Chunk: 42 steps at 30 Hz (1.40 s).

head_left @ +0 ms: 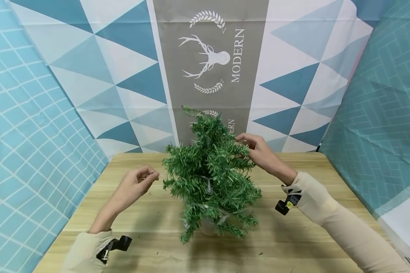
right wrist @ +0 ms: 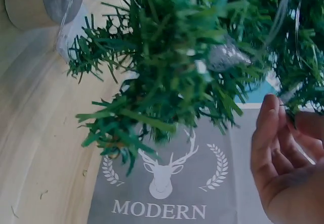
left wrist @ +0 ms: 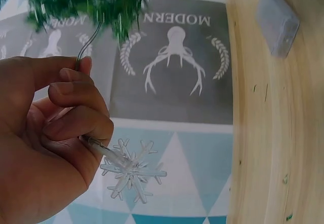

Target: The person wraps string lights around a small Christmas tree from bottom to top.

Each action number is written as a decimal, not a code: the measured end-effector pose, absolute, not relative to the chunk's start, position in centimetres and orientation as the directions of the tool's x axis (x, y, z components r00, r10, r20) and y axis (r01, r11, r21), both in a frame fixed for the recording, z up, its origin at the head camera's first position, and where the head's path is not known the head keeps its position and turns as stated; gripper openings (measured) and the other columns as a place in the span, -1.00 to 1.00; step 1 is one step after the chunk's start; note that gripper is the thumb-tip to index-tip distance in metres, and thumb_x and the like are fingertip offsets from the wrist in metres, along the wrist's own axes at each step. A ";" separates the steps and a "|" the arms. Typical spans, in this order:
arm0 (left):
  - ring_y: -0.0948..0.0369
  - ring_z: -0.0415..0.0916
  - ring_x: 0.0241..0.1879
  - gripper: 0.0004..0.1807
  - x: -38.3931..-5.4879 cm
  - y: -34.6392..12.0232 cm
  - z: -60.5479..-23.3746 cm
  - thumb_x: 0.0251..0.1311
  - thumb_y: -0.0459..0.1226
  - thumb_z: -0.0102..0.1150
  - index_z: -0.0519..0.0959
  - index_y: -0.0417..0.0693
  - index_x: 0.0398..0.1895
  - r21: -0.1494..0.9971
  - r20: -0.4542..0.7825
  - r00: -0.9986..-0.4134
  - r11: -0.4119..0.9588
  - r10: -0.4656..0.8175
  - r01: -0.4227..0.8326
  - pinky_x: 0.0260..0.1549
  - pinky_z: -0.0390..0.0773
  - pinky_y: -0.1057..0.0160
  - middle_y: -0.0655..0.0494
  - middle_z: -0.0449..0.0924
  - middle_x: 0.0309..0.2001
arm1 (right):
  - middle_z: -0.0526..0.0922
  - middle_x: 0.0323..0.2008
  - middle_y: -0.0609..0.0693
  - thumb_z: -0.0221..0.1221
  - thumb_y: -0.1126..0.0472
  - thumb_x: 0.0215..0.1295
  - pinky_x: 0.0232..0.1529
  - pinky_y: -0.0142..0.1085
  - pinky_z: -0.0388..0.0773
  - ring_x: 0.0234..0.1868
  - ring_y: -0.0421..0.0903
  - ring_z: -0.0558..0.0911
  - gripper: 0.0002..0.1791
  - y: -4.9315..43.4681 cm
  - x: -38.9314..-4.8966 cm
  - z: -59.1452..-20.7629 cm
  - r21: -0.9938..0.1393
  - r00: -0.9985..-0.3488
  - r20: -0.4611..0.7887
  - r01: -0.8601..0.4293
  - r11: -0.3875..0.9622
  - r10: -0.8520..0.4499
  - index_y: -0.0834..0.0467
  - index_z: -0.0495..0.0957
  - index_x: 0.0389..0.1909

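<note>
The curled left hand [left wrist: 50, 153] is gripping a clear plastic snowflake [left wrist: 130, 172] by its outward-slanting stem [left wrist: 105, 151], beside a bushy green tree [head_left: 212, 167].

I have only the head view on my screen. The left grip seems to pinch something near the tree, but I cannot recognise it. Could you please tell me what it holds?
Observer: From the left wrist view, the left grip holds a clear snowflake by its stem.
Operator: Thank you. Does anything come out at the other side?
Observer: Yes, a thin wire runs from between the thumb and forefinger up to the green branches; whether it joins the snowflake is hidden.
Operator: Is there also something lying apart that I cannot see?
Observer: A grey box rests on the table, visible in the left wrist view.
</note>
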State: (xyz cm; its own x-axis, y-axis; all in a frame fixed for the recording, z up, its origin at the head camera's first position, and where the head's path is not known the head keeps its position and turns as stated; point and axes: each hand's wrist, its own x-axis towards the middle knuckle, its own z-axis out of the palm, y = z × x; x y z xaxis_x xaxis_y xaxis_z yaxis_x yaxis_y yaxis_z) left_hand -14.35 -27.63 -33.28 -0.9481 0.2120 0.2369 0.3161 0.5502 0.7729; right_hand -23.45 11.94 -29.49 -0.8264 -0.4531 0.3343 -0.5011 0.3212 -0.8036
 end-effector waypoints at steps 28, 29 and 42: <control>0.17 0.56 -0.64 -0.82 -13.8 -22.8 -33.0 0.49 -0.17 0.04 0.59 -0.03 -0.23 0.783 0.269 -0.908 0.476 0.322 0.401 -0.54 0.53 0.24 0.12 0.56 -0.64 | 0.51 0.21 0.25 -0.22 0.57 0.32 -0.68 -0.28 0.16 -0.70 -0.22 0.21 -0.47 15.5 -24.6 -28.4 -0.846 -0.883 0.389 -0.456 0.278 -0.263 0.27 0.47 0.23; 0.14 0.54 -0.65 -0.82 -13.7 -22.9 -32.9 0.49 -0.17 0.04 0.58 -0.03 -0.20 0.790 0.276 -0.908 0.464 0.315 0.401 -0.56 0.51 0.23 0.10 0.54 -0.65 | 0.49 0.24 0.26 -0.24 0.60 0.26 -0.72 -0.28 0.11 -0.72 -0.19 0.13 -0.40 15.7 -24.6 -28.6 -0.845 -0.885 0.377 -0.450 0.290 -0.275 0.25 0.46 0.25; 0.16 0.33 -0.77 -0.80 -15.6 -23.6 -32.3 0.51 -0.22 -0.02 0.54 -0.14 -0.06 0.752 0.487 -0.872 0.487 0.043 0.444 -0.77 0.36 0.24 0.02 0.49 -0.58 | 0.63 0.05 0.08 0.01 0.28 0.49 -0.15 -0.30 0.53 -0.11 -0.04 0.62 -0.58 17.2 -21.0 -28.5 -0.641 -0.797 0.551 -0.593 0.487 -0.246 0.01 0.45 0.31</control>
